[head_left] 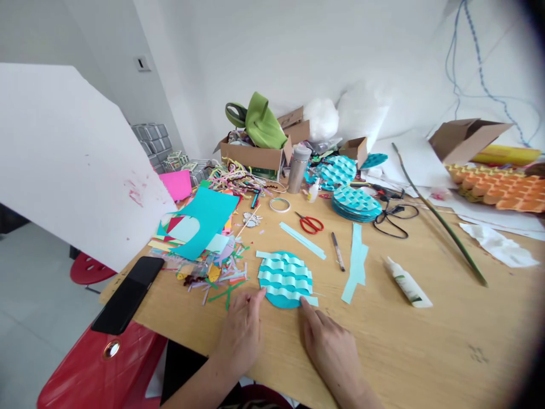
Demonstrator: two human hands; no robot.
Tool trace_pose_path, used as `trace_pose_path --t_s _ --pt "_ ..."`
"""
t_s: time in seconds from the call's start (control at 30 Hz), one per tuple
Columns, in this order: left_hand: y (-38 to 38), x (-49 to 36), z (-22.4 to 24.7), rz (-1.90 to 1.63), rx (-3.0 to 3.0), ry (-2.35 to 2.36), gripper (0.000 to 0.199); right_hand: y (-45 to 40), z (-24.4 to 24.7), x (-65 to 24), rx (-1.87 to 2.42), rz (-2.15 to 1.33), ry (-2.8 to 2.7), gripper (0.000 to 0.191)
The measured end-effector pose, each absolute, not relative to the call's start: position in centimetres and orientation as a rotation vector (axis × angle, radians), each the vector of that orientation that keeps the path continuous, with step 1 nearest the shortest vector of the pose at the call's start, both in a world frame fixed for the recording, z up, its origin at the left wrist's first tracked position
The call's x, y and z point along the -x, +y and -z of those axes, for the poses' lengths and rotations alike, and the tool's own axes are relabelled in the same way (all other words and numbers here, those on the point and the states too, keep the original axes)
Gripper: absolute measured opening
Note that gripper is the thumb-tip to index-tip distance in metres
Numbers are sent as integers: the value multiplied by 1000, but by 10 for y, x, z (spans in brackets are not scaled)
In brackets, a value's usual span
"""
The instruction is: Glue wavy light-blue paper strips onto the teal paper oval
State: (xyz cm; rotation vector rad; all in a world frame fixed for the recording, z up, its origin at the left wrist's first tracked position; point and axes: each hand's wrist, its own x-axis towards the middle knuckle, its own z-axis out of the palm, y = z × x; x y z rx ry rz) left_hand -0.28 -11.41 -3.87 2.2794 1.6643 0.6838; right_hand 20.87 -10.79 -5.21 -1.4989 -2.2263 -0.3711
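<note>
A round teal paper disc lies flat on the table in front of me, crossed by rows of wavy light-blue paper strips. My left hand is closed, its fingertips at the left end of the lowest strip. At that strip's right end, the index fingertip of my right hand holds it down against the disc, the other fingers curled under. The strip's tail sticks out past the disc's edge. Loose light-blue strips lie to the right, and more strips lie behind the disc.
Behind are red-handled scissors, a pen, a tape roll and stacked wavy discs. A glue bottle lies right. Paper scraps, teal sheets and a phone are left. A green stick lies far right.
</note>
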Motion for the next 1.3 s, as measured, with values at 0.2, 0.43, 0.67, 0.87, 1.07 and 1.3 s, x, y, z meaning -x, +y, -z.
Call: trace_pose_path --t_s 0.2,0.43,0.67,0.87,1.07,1.3 --pt "-114 4 42 -612 -2266 1653 67 -108 50 -208 1476 330 -2208 38" --pt "-113 1 41 -551 -2247 1697 65 -105 49 -208 1469 327 -2210 38" --pt "-113 4 41 -654 -2233 1649 67 -106 49 -207 1468 247 -2174 36" --pt "-114 5 40 -716 -2211 1633 69 -105 50 -207 1446 213 -2143 35" --pt "-113 7 37 -806 -2163 1632 71 -109 54 -210 1488 117 -2121 37" --pt "-111 10 38 -933 -2188 1604 70 -102 50 -208 1958 143 -2028 46"
